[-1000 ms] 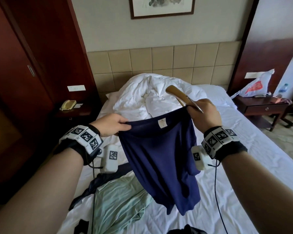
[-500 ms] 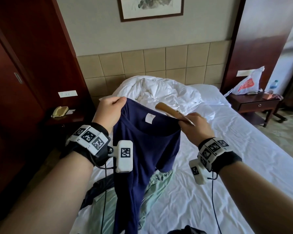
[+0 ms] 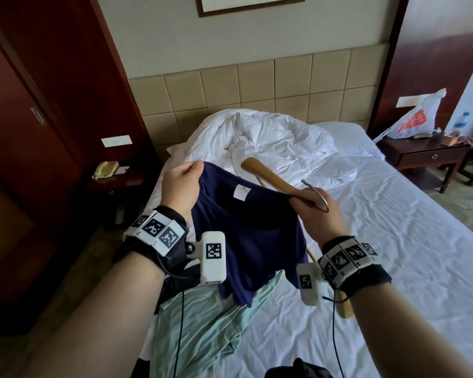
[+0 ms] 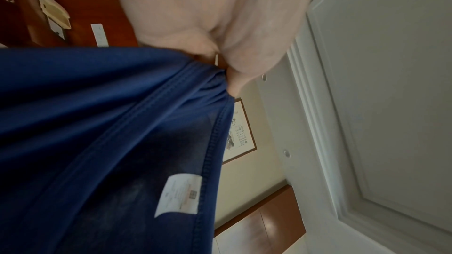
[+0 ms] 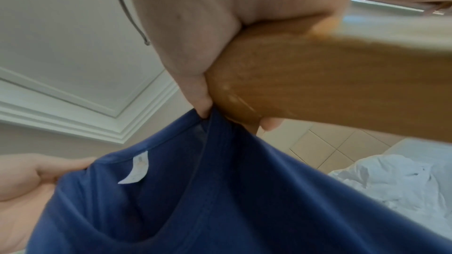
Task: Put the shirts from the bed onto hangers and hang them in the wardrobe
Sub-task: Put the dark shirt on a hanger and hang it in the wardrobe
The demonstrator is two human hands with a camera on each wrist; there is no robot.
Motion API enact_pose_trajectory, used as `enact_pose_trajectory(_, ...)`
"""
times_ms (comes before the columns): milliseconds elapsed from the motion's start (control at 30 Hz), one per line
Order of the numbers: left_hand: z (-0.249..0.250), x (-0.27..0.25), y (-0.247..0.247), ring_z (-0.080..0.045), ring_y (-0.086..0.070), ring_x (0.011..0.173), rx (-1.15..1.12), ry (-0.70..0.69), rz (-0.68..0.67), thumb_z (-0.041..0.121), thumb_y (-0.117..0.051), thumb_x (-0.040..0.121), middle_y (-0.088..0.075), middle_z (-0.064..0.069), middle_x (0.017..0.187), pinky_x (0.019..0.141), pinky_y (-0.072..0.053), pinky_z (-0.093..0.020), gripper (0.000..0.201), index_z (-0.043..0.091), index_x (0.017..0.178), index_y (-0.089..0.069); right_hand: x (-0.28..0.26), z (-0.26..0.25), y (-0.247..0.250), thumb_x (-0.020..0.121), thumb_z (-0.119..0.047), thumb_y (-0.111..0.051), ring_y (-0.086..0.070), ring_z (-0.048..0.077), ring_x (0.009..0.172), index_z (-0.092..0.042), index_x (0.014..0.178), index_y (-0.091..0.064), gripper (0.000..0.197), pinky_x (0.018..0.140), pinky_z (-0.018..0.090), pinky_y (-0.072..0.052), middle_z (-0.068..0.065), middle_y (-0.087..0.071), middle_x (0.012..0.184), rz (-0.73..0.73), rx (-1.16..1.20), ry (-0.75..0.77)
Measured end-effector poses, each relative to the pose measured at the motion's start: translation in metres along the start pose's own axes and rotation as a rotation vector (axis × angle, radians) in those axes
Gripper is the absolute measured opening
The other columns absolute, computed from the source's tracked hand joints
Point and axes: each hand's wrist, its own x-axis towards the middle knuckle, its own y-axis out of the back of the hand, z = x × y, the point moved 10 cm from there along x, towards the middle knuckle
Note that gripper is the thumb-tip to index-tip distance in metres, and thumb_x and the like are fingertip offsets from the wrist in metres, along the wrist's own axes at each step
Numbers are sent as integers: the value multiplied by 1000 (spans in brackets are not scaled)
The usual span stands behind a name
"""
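Note:
A navy blue shirt with a white neck label hangs in the air over the bed, stretched between my two hands. My left hand pinches the left side of its collar. My right hand grips a wooden hanger with a metal hook, and its fingers also pinch the right side of the collar. One hanger arm points up and away; the other end shows below my right wrist. A pale green shirt lies crumpled on the bed below.
The white bed has a heaped duvet at the headboard. Dark wooden wardrobe panels stand on the left, beside a nightstand with a telephone. Another nightstand with a plastic bag is at right. A dark garment lies under the green shirt.
My left hand has risen with the collar and the neck opening is spread wider between both hands. The hanger's far arm now stands clear above the collar.

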Motion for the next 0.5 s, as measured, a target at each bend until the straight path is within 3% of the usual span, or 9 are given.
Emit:
enact_pose_trajectory(167, 2, -5, -7, -16, -44, 79, -26, 11, -21, 24, -58, 96, -49, -5, 84, 72, -36, -33, 14, 16, 84, -57, -4, 4, 3, 83, -13, -67, -62, 15, 91, -51, 68, -68, 41, 89, 34, -48, -6, -63, 91, 57, 109, 6)
enact_pose_trajectory(233, 5, -5, -8, -16, -45, 80, -33, 23, -17, 23, -58, 95, -49, -5, 85, 73, -36, -33, 14, 16, 83, -57, -2, 1, 3, 83, -16, -70, -61, 8, 88, -50, 68, -68, 37, 87, 33, -47, -3, -64, 94, 45, 102, 20)
enact_pose_trajectory(300, 7, -4, -12, -16, -47, 80, -17, 35, -32, 22, -58, 96, -51, -6, 86, 74, -39, -32, 16, 16, 82, -60, 1, -5, 5, 83, -26, -72, -60, 7, 84, -44, 75, -68, 20, 87, 34, -48, 0, -64, 98, 65, 103, 52)
enact_pose_trajectory(333, 8, -4, -15, -16, -49, 81, 2, 45, -48, 22, -58, 96, -54, -6, 86, 74, -41, -32, 18, 17, 79, -62, 2, -12, 8, 81, -34, -72, -61, 11, 87, -40, 81, -70, 6, 87, 41, -50, -1, -63, 100, 92, 123, 71)
enact_pose_trajectory(400, 8, -4, -25, -17, -53, 84, 30, 72, -92, 19, -59, 96, -58, -7, 89, 79, -47, -33, 23, 21, 73, -64, 3, -31, 16, 77, -49, -66, -63, 20, 94, -38, 89, -72, 18, 83, 51, -52, -9, -62, 102, 137, 163, 152)
enact_pose_trajectory(500, 3, -6, -35, -17, -63, 99, 57, 123, -142, 18, -62, 94, -67, -5, 103, 97, -50, -33, 13, 22, 83, -69, -6, -84, 25, 83, -43, -59, -62, 21, 96, -41, 97, -70, 17, 82, 52, -52, -24, -60, 102, 134, 256, 319)
